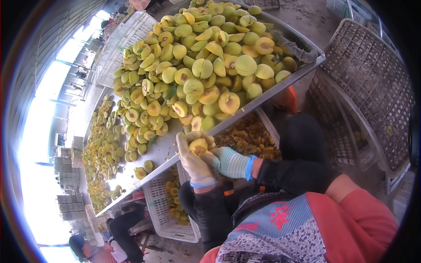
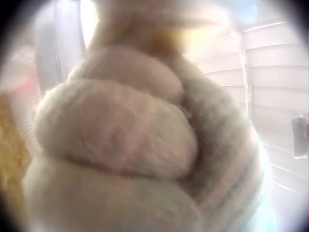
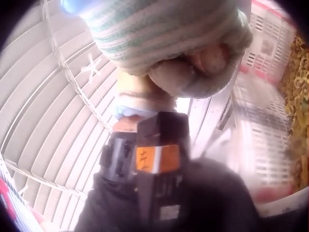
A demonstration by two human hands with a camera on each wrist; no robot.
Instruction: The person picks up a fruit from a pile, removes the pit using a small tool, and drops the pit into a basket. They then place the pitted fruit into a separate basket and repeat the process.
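Observation:
In the head view my left hand [image 1: 193, 160], in a pale glove, cups a yellow stone-fruit half [image 1: 198, 145] at the table's front edge, fingers curled round it. My right hand [image 1: 230, 162], in a green-and-white striped glove, meets the same fruit from the right. Curled gloved fingers [image 2: 116, 130] fill the left wrist view, close against the striped glove. From the right wrist, the right hand [image 3: 169, 43] shows bent fingers; the inside of its grip is hidden. A large heap of halved green-yellow fruit [image 1: 201, 68] lies just beyond both hands.
The metal table [image 1: 164, 136] has a raised rim. Below it stand a white crate [image 1: 160, 206] with fruit pieces and a container of brownish scraps [image 1: 250, 136]. Brown plastic crates [image 1: 368, 70] lean at the right. Another person [image 1: 125, 232] sits at the lower left.

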